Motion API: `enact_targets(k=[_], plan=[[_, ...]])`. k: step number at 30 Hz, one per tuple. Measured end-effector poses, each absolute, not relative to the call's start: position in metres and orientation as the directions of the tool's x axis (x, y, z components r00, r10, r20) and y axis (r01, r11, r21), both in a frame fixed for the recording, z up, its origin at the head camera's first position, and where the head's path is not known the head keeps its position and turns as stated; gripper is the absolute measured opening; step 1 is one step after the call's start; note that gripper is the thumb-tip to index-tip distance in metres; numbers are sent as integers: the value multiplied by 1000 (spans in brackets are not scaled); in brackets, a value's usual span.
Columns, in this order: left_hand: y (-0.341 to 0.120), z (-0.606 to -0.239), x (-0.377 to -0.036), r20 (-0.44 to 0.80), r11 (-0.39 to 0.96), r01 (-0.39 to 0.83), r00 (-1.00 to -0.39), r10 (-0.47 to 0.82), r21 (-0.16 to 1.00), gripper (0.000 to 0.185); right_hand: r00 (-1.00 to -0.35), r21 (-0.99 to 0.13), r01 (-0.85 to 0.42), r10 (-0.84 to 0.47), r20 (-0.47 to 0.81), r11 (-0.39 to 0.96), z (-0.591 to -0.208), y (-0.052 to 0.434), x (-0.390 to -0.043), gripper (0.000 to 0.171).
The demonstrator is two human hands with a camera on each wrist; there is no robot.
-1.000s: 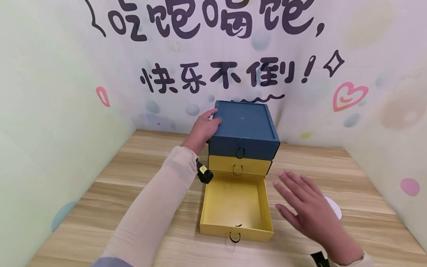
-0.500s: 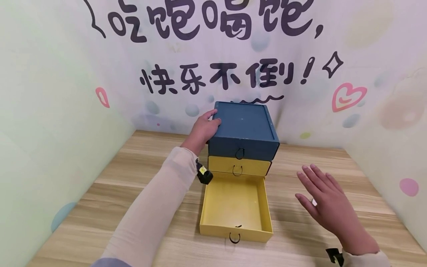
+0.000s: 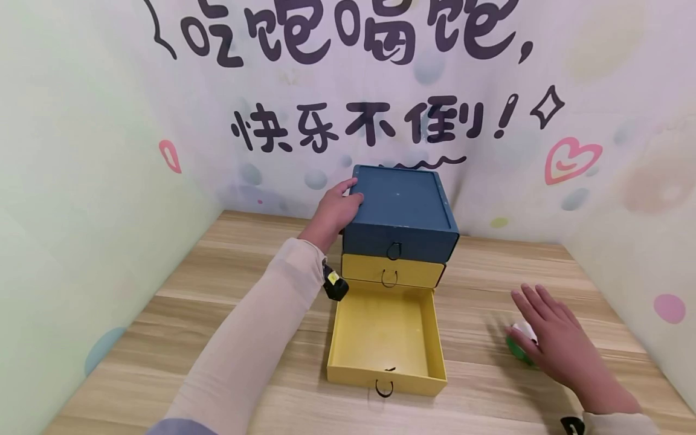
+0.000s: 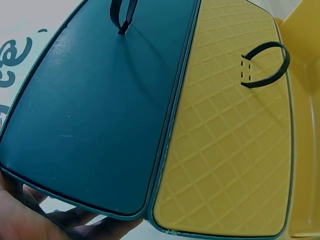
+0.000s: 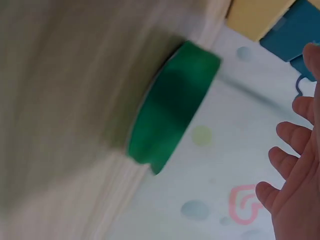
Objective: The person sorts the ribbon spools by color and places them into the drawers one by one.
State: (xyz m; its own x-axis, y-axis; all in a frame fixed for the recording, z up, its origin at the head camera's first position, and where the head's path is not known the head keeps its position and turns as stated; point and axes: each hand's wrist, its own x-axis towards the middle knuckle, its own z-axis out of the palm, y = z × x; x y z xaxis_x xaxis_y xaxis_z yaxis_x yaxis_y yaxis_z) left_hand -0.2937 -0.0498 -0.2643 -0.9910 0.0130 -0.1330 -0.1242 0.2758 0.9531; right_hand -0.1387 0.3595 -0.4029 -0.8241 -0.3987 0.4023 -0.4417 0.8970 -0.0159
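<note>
A drawer unit (image 3: 402, 196) with a blue top stands at the back middle of the table. Its blue drawer front (image 4: 100, 110) and the yellow one below (image 4: 220, 135) are closed, each with a black loop handle. The bottom yellow drawer (image 3: 356, 376) is pulled out, with only a small dark bit visible inside. My left hand (image 3: 334, 211) rests on the unit's left side, thumb over the top edge. At the right, my right hand (image 3: 571, 356) hovers with fingers extended beside a green roll (image 5: 172, 100), perhaps tape. In the head view the hand partly hides this white-topped roll.
The wood-grain table (image 3: 244, 338) runs back to a printed cloth wall (image 3: 304, 133) behind the drawer unit. Side walls close in at the left and right. Wood surface shows between the pulled-out drawer and the green roll.
My right hand has moved right, away from the pulled-out drawer, and come beside the roll, whose green side now shows. My left hand stays on the drawer unit.
</note>
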Motion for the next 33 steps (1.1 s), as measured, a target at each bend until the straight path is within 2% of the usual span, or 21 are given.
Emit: enact_targets(k=[9,17,25,33], plan=[[-48,-265,-294,-132,282,-124,-991,10,951,50,-887,-49,-387,-357,294,921,-419,385,-130,74],[-49,-266,-295,-128,278,-122,-992,3,953,50,-930,-100,-338,-317,185,936,-419,388,-128,75],[-49,-267,-295,-131,277,-124,-991,6,953,51,-955,-98,-293,-284,89,951,-420,388,-130,79],[-49,-266,-295,-117,282,-111,-993,4,953,51,-954,-75,-296,-291,75,952,-419,385,-127,82]])
